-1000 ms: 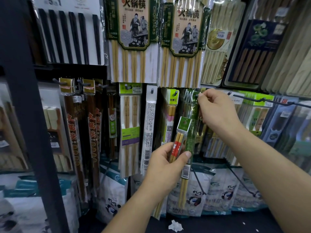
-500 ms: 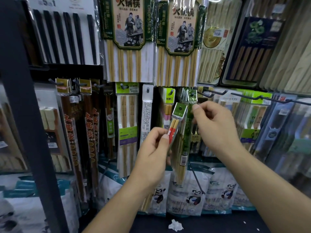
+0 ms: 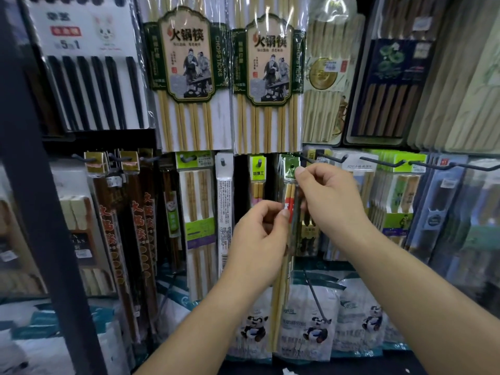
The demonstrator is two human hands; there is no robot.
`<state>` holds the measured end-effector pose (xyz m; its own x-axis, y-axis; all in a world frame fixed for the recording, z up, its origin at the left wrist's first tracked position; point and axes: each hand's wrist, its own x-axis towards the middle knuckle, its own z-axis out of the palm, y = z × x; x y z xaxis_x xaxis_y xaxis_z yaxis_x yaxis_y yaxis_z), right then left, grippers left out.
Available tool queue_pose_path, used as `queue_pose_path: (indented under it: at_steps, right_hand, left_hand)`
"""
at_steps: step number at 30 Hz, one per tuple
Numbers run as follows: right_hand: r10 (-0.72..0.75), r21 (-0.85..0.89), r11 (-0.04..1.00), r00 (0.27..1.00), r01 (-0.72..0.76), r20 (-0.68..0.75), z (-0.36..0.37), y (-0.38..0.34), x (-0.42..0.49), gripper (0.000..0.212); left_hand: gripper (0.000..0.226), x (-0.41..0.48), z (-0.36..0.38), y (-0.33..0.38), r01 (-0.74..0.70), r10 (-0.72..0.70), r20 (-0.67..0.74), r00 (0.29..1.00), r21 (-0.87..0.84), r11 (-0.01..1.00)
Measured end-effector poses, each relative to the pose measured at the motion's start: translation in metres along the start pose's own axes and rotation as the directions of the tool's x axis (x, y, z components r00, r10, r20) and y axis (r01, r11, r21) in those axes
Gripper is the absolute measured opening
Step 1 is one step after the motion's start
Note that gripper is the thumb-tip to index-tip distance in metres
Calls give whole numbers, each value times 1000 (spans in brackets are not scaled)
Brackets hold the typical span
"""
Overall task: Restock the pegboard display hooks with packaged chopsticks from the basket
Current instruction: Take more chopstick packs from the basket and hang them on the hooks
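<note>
Post (image 3: 40, 212), dark and upright, cuts down the left of my view. Top row beside it: a black set (image 3: 89, 85) of chopsticks on a white card, then two wide bamboo packs (image 3: 189, 77) with green illustrated labels, hanging side by side. Bottom row: panda-print bags (image 3: 311, 326) standing behind my forearms. Middle row, centre: the slim pack (image 3: 280, 293) of chopsticks I am hanging, upright, with a green header and a red band below it. My left hand (image 3: 259, 239) is clenched on it, thumb and forefinger pinching the pack at the red band. My right hand (image 3: 327, 201) is higher, fingers (image 3: 299, 171) grasping the edge of the green header. Header sits just beside the tip of a dark wire hook (image 3: 307, 158). Cannot tell whether the header's hole is on the hook.
</note>
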<state>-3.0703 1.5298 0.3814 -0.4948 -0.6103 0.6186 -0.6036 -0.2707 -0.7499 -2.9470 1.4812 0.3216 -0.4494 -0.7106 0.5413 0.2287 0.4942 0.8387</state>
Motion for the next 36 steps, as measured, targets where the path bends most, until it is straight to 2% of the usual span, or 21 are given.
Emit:
queue_pose_path:
  at_steps: [3,7,14,22,25,29,31,32,34,36]
  right_hand:
    - [9,-75,997,1000,-9,0,2,0,7,38]
    - [-12,-179,984,999,4,-42,2,1,15,40]
    - [2,-219,976,999,-10,-36,2,1,22,39]
    - [31,-290,957,1000,-30,-1,-1,10,21,35]
    - [31,-271,962,999,-33,-9,-2,16,17,35]
    - [37,-212,976,998,-45,-41,-3,26,7,33]
    - [40,-179,983,998,-46,-38,-3,31,1,23]
    - [41,-157,987,999,-43,-19,-2,34,-2,18]
    - [26,-105,994,999,-22,44,-1,40,-7,23]
    - [10,-57,998,993,-3,120,1,46,-10,40]
  left_hand:
    - [13,5,1,-1,-17,18,-14,1000,91,996]
    - [10,11,1,2,-22,24,-12,1000,113,993]
    - [14,16,3,-1,-12,15,-21,1000,121,993]
    - [10,20,4,-5,-15,23,-22,999,316,949]
    - [10,22,0,-1,-62,66,5,998,441,895]
    - [17,22,-2,8,-176,195,53,979,697,695]
    - [17,20,0,11,-204,244,52,968,724,659]
    - [16,20,3,12,-196,233,43,972,701,686]
    - [21,22,10,13,-99,121,-3,993,551,828]
    - [45,27,18,11,53,-47,-25,999,336,940]
